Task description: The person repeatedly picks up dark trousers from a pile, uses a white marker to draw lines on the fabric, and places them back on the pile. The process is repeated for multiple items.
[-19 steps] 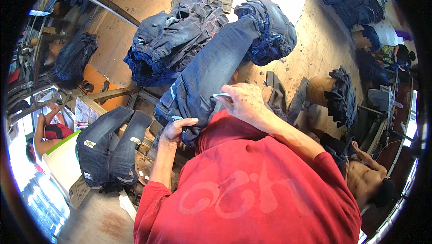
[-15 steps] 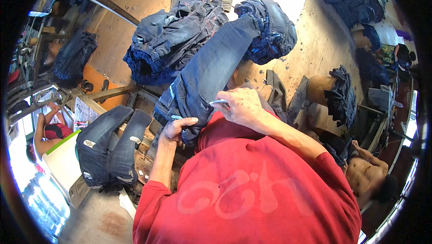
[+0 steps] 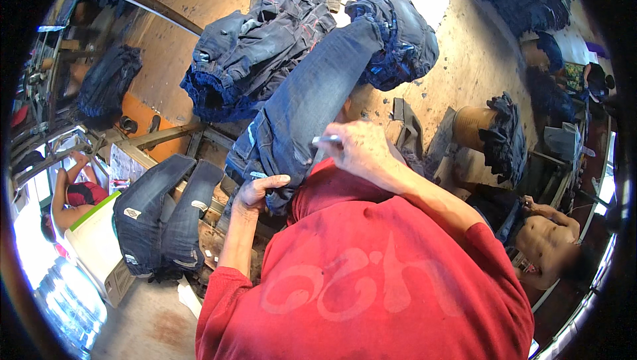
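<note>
A pair of dark blue jeans [image 3: 315, 88] stretches from my lap toward the pile ahead, faded to a lighter blue along the leg. At the near left end of the jeans, my left hand [image 3: 257, 194] grips the fabric, thumb on top. My right hand [image 3: 361, 151] is closed around a small, pale, slim object [image 3: 326, 140] whose kind I cannot make out. It is over the right edge of the jeans, by a pale worn patch; whether its tip touches the cloth is hard to tell.
Ahead lie a heap of dark jeans [image 3: 259, 51] and a rolled jeans bundle [image 3: 401, 38]. Another pair of jeans [image 3: 162, 217] hangs at left beside a pale box [image 3: 93, 244]. A wooden drum [image 3: 471, 129] stands right. Other people sit at far left and right.
My right hand has shifted slightly up and away from me with the pale object. My left hand keeps its hold on the jeans. The person at right has moved an arm.
</note>
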A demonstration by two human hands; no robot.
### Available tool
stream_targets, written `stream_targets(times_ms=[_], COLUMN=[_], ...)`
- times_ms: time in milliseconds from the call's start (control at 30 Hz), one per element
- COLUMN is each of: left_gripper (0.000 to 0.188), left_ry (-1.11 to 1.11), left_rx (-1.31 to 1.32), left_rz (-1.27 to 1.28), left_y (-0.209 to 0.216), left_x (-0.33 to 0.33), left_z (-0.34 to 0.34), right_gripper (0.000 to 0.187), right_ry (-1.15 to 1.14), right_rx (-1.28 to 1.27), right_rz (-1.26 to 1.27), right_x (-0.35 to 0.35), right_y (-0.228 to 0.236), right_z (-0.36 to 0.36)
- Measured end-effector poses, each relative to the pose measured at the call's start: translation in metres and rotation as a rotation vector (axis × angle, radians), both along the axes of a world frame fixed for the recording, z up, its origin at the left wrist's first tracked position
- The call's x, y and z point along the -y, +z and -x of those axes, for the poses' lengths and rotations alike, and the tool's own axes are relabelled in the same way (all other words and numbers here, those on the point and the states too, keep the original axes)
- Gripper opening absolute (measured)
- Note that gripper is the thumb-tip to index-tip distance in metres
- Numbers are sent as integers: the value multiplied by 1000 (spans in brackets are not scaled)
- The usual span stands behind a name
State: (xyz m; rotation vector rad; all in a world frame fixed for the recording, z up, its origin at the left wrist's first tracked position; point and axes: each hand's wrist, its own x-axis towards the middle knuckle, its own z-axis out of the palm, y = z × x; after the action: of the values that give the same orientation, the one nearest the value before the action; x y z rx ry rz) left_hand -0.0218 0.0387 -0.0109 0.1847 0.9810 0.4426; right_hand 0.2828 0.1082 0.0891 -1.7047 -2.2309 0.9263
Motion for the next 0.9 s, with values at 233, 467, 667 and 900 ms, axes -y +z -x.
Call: stream_targets(times_ms=[233, 467, 667, 900], left_gripper=[52, 64, 64, 53], left_ry=[46, 115, 92, 84], left_rx=[45, 47, 25, 0], left_rz=[-11, 1, 19, 26], left_y=[13, 17, 12, 20], left_x=[-7, -4, 0, -7], left_z=[-7, -9, -8, -11], right_gripper=[29, 36, 24, 29], right_ry=[15, 17, 269, 51], right_rx=[31, 121, 215, 67], right_rz=[-110, 28, -84, -275], right_x=[-10, -20, 12, 18], right_y=[10, 1, 19, 30], right_z=[-4, -7, 22, 29])
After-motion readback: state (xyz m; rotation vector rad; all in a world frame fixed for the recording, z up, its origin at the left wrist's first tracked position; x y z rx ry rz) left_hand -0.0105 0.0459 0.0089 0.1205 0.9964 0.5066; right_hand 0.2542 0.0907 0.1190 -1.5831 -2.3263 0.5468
